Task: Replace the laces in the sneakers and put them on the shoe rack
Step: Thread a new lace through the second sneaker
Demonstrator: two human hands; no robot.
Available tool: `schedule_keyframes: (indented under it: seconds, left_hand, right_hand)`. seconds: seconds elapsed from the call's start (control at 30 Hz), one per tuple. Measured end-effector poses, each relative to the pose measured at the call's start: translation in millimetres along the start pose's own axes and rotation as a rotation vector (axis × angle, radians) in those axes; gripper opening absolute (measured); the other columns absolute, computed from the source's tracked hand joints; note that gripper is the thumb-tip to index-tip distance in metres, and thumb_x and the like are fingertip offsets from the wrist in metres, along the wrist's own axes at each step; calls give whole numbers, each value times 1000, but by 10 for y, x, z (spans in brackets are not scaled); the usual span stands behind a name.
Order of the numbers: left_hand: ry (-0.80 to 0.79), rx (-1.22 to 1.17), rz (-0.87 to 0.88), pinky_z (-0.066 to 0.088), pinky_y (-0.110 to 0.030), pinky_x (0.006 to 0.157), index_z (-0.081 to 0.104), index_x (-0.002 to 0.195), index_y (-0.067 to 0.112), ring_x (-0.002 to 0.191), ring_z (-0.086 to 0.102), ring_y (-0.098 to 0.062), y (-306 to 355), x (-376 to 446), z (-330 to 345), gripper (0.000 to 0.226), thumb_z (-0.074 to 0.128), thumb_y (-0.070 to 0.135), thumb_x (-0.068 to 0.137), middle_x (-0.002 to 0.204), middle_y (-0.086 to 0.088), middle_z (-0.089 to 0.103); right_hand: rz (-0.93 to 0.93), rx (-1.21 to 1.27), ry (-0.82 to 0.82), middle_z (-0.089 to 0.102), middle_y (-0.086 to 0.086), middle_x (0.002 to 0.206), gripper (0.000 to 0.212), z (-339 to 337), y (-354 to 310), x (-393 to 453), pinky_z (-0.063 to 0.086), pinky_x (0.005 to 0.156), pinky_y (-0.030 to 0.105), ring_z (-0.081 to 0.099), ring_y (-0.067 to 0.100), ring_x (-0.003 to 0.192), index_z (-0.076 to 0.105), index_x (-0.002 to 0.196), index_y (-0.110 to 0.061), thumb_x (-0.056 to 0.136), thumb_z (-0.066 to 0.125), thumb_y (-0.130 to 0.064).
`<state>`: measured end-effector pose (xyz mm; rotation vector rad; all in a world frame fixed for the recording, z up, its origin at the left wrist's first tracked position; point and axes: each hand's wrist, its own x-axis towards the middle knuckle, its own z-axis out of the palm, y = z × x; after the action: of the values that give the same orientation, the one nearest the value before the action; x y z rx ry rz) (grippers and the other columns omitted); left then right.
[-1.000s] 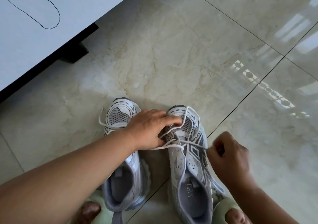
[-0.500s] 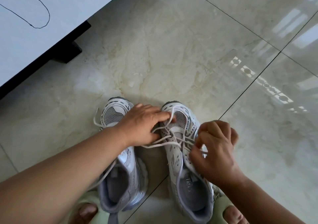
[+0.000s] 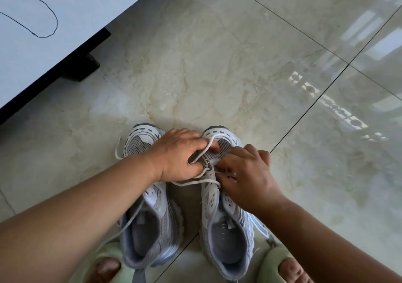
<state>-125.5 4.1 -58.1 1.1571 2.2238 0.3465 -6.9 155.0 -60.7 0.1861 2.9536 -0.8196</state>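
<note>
A: Where do the sneakers stand?

B: Side by side on the tiled floor [image 3: 217, 76], toes pointing far. The left sneaker [image 3: 150, 215] and the right sneaker [image 3: 226, 224] almost touch, just beyond the person's green slippers [image 3: 276, 254] at the near edge.

A: And the hands?

B: Both are at the right sneaker's toe end. The left hand [image 3: 180, 154] reaches across the left sneaker's toe, fingers curled, with the white lace [image 3: 195, 182] running over its forefinger and under the thumb. The right hand [image 3: 245, 174] has its fingers bent down onto the eyelet rows, pinching the lace there.

A: Anything else?

B: A loose lace end [image 3: 118, 150] loops left of the left sneaker. Far left, a white cabinet [image 3: 76, 10] bears a drawn black outline [image 3: 32, 10].
</note>
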Motion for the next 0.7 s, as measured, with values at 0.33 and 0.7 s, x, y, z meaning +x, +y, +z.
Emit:
schedule_keyframes:
  seconds: [0.33, 0.7]
  left_hand:
    - [-55, 62, -14, 27, -29, 96, 45, 123, 44, 114, 44, -12, 3, -23, 10, 81, 24, 90, 60, 118, 10, 52]
    - [-70, 123, -51, 24, -27, 96, 38, 129, 44, 116, 39, -12, 65, -6, 2, 90, 20, 90, 54, 119, 10, 47]
  right_hand:
    - [86, 414, 133, 34, -10, 53, 18, -93, 271, -410, 26, 57, 15, 32, 8, 59, 32, 53, -22, 61, 47, -27]
    - [79, 156, 60, 58, -9, 80, 28, -17, 110, -212, 34, 71, 32, 50, 17, 79, 67, 90, -26, 75, 52, -44]
